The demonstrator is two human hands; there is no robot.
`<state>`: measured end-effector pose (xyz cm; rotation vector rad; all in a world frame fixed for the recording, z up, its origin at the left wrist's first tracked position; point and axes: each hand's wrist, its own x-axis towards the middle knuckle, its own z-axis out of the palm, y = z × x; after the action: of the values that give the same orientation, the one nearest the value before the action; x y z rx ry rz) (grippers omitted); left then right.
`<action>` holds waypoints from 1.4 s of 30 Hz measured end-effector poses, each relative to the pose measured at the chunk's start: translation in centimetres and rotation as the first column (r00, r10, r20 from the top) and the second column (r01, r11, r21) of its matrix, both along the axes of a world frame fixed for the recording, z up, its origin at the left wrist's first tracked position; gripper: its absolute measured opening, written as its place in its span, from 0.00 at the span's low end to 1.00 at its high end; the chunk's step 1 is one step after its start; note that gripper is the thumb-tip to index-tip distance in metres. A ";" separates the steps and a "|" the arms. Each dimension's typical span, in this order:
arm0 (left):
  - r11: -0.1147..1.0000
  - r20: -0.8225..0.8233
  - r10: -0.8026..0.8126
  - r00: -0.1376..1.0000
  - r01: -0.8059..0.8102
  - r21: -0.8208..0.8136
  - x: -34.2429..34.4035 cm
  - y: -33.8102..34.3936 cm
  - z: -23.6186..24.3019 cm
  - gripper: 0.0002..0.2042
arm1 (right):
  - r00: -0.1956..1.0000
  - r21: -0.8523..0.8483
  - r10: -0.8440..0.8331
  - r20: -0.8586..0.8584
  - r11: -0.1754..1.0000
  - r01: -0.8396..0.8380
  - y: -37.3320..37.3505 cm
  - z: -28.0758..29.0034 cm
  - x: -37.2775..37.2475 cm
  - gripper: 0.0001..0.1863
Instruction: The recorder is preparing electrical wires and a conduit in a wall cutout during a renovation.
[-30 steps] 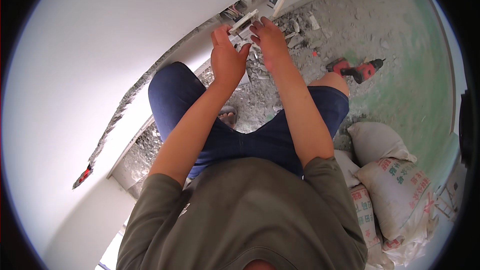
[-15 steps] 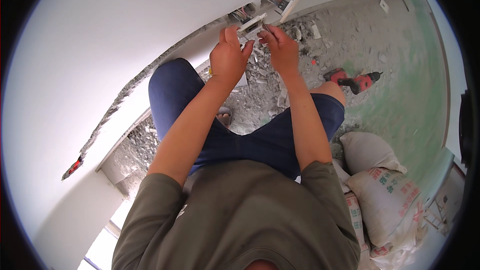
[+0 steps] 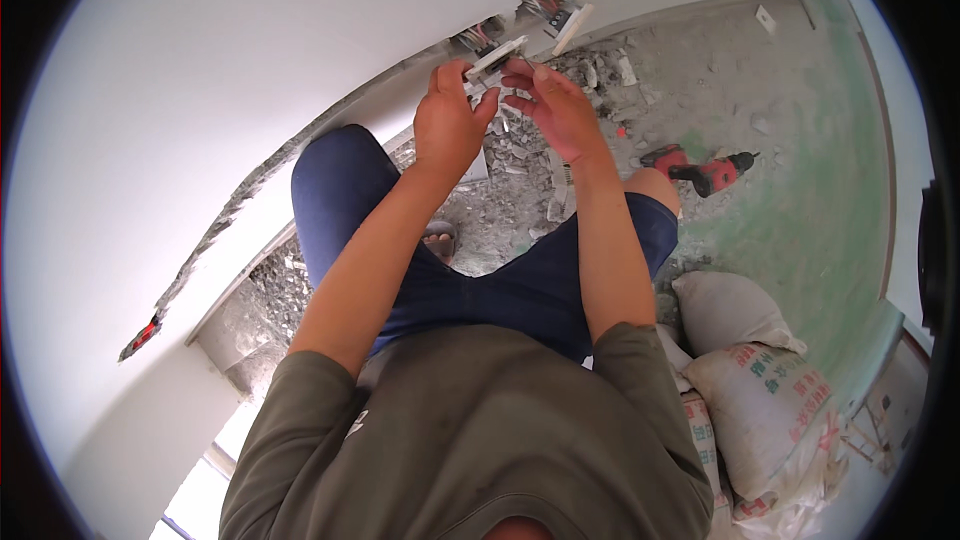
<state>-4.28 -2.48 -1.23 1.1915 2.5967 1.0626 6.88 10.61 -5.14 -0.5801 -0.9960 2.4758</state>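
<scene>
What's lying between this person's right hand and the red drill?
The head view shows a small red object, too small to identify, on the dusty floor between the right hand and the drill.

Hands (image 3: 447,128): hold on plate (image 3: 496,59) unclear; foot (image 3: 440,238) partly hidden.

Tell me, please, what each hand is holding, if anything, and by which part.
The left hand holds a white wall plate by its left end. The right hand is near the plate's other end; whether it grips anything cannot be told.
</scene>
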 end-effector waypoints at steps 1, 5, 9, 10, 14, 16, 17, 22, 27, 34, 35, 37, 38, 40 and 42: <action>1.000 0.046 0.005 0.999 -0.005 0.000 0.0 0.1 0.3 0.22 | 0.998 0.006 0.053 -0.040 0.999 -0.052 0.3 -0.3 -0.1 0.23; 1.000 0.140 0.030 0.990 -0.031 0.006 0.4 0.5 1.0 0.18 | 0.998 -0.008 0.041 -0.051 0.999 -0.042 0.8 -2.1 -0.2 0.20; 0.996 0.029 0.014 0.999 -0.017 0.083 -0.1 0.3 -0.1 0.17 | 0.988 -0.016 -0.153 -0.032 0.988 0.153 0.3 -1.3 -1.4 0.24; 0.997 0.030 0.012 0.999 -0.015 0.080 0.0 0.4 -0.1 0.17 | 0.987 -0.018 -0.156 -0.031 0.988 0.155 0.2 -1.6 -1.4 0.24; 0.998 0.088 0.031 0.996 -0.035 0.050 0.4 0.5 0.2 0.17 | 0.972 -0.199 -0.146 -0.186 0.974 0.109 -0.1 -1.8 -1.6 0.28; 0.998 0.136 0.042 0.990 -0.047 0.032 0.5 0.5 0.4 0.18 | 0.962 -0.221 -0.143 -0.232 0.971 0.091 -0.2 -1.6 -1.6 0.28; 0.997 0.126 0.044 0.991 -0.051 0.055 0.5 0.5 0.3 0.18 | 0.963 -0.214 -0.130 -0.235 0.974 0.080 -0.2 -1.6 -1.6 0.27; 0.994 0.150 0.057 0.987 -0.071 0.088 0.7 0.6 0.5 0.19 | 0.958 -0.199 -0.085 -0.273 0.979 0.030 0.3 -2.2 -1.9 0.26; 0.982 0.123 0.094 0.988 -0.112 0.149 0.0 0.6 -0.3 0.18 | 0.970 -0.163 -0.065 -0.232 0.986 0.027 0.6 -2.8 -2.8 0.21; 0.973 0.367 0.134 0.920 -0.192 0.125 -0.2 0.8 0.7 0.15 | 0.981 -0.196 -0.142 -0.135 0.974 0.114 0.5 -4.0 -3.3 0.16; 0.976 0.358 0.108 0.927 -0.167 0.137 -0.1 0.7 0.6 0.16 | 0.982 -0.185 -0.144 -0.121 0.975 0.120 0.6 -4.2 -3.3 0.16; 0.979 0.352 0.090 0.932 -0.147 0.139 -0.2 0.4 0.2 0.16 | 0.985 -0.183 -0.143 -0.101 0.975 0.123 0.5 -4.4 -3.3 0.15; 0.979 0.354 0.081 0.932 -0.142 0.149 -0.4 0.3 -0.2 0.16 | 0.984 -0.181 -0.142 -0.109 0.976 0.121 0.5 -4.4 -3.5 0.15; 0.979 0.367 0.083 0.927 -0.144 0.141 -0.6 0.1 -1.0 0.15 | 0.985 -0.193 -0.139 -0.102 0.974 0.117 0.4 -4.4 -3.5 0.14; 0.971 0.360 0.060 0.931 -0.138 0.196 -0.7 0.7 -0.5 0.14 | 0.974 -0.175 -0.144 -0.173 0.978 0.114 0.6 -4.1 -3.4 0.14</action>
<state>-5.00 -1.78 -1.72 0.8130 2.3267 1.4624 3.45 11.25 -9.26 -0.4391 -0.6666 2.4565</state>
